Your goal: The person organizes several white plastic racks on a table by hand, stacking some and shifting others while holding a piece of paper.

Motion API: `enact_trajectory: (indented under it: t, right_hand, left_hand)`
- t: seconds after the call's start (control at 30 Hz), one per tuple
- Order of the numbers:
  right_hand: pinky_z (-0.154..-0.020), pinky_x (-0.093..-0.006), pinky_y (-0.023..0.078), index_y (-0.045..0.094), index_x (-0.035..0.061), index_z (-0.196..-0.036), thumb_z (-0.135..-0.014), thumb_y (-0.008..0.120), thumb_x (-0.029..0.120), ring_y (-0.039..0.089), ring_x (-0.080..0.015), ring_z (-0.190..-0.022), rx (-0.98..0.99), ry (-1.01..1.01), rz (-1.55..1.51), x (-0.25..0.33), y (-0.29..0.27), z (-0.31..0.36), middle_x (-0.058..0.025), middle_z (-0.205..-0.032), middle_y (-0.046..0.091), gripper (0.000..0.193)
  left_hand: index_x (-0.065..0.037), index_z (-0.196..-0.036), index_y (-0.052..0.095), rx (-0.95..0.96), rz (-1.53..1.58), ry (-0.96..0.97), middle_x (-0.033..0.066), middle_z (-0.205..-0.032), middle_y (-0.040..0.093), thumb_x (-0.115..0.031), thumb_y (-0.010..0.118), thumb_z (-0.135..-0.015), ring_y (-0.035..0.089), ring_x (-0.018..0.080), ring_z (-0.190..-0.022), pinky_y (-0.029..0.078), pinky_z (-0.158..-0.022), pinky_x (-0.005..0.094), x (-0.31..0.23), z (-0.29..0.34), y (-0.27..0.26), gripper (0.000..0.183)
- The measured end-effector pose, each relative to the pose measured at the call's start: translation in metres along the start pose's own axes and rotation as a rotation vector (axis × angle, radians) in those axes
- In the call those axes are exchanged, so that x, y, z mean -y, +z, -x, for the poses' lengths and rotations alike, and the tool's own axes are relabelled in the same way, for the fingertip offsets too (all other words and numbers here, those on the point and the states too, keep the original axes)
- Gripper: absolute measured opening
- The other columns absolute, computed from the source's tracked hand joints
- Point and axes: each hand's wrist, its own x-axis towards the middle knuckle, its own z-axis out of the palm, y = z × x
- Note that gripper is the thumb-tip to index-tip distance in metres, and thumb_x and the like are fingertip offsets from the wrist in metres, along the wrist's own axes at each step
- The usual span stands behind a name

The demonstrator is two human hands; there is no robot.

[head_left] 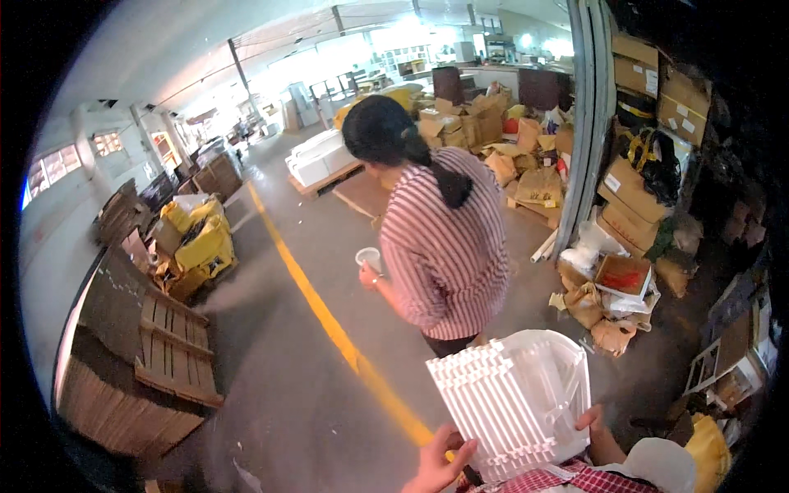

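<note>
A white plastic tub [546, 341] with a rounded far end is in front of me at the bottom. A row of long, ribbed white plastic strips [485, 403] fills its left part. My left hand [442, 462] is at the near left corner, its thumb against the strips' side and its other fingers partly hidden. On the near right edge, my right hand [593, 426] grips the tub with fingers curled over the rim. Red checked cloth [546, 478] shows just below. Beside it is a rounded white thing [662, 466] that I cannot make out.
Ahead, a person in a striped shirt [444, 238] holds a white cup [369, 260]. A yellow line [316, 304] runs along the floor. Stacked flat cardboard [123, 403] and a wooden pallet [174, 345] stand left. Boxes [629, 205] and bags [612, 333] crowd the right, by a metal post [585, 131].
</note>
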Motion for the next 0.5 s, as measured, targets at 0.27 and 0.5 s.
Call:
enact_trajectory:
  t: [0.27, 0.5]
  right_hand:
    - [-0.103, -0.0412, 0.037, 0.045, 0.0092, -0.129, -0.080, 0.071, 0.045, 0.051, -0.0258, -0.119, -0.028, -0.173, -0.253, 0.020, -0.083, -0.146, -0.0158, -0.134, 0.052, 0.066]
    - [-0.102, -0.0417, 0.040, 0.041, 0.0092, -0.139, -0.080, 0.068, 0.045, 0.053, -0.0242, -0.117, 0.083, -0.334, -0.370, 0.111, -0.142, -0.306, -0.0157, -0.138, 0.051, 0.074]
  left_hand:
    - [0.000, -0.116, 0.061, 0.212, 0.070, 0.003, 0.0109, -0.108, 0.070, -0.017, 0.071, -0.089, 0.065, 0.0194, -0.101, 0.050, -0.091, 0.0346, -0.025, -0.146, 0.011, 0.033]
    - [-0.002, -0.113, 0.065, 0.181, -0.170, 0.258, 0.0075, -0.099, 0.071, -0.016, 0.074, -0.087, 0.067, 0.0158, -0.093, 0.052, -0.083, 0.0319, -0.077, -0.280, 0.028, 0.031]
